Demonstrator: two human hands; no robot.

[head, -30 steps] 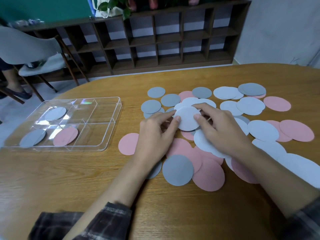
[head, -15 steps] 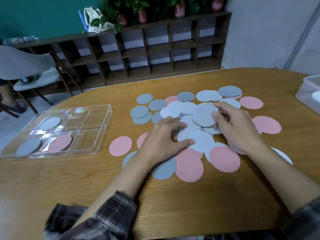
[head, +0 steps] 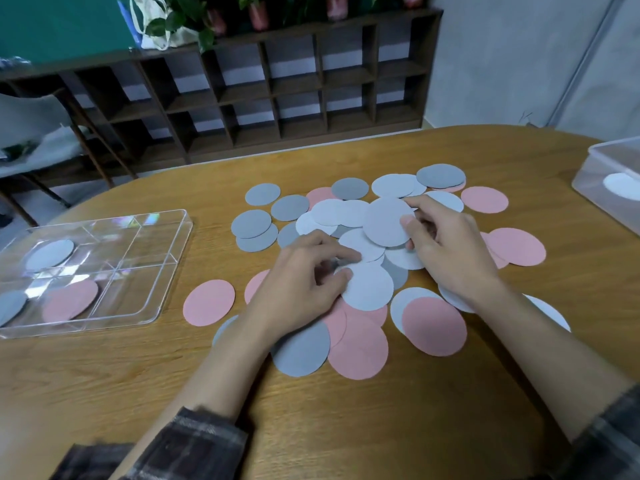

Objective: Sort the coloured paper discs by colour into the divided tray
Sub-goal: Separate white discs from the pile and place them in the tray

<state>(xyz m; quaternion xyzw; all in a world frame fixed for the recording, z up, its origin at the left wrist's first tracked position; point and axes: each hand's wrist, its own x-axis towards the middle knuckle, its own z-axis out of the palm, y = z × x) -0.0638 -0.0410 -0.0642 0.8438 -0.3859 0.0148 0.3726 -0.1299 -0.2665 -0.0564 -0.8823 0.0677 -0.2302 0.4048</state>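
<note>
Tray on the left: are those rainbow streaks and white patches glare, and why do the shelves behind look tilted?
Head view: yes, light glints off the clear tray, partly veiling the discs inside. Head view also: the wide-angle lens leans the shelf uprights, most toward the left edge.

The divided tray (head: pixel 104 271) was cut off by the left edge, along with a grey disc (head: pixel 10 306) in its near-left compartment. A clear box (head: pixel 602 209) was cropped at the right, its white contents (head: pixel 620 185) blurred. Parts of the disc pile (head: pixel 332 211) were covered by the left hand (head: pixel 301 289) and right hand (head: pixel 446 251). The right hand's fingers (head: pixel 426 202) were largely hidden behind the raised disc (head: pixel 388 221). Whether the pale disc (head: pixel 370 289) was pinched by the left hand could not be told.
</note>
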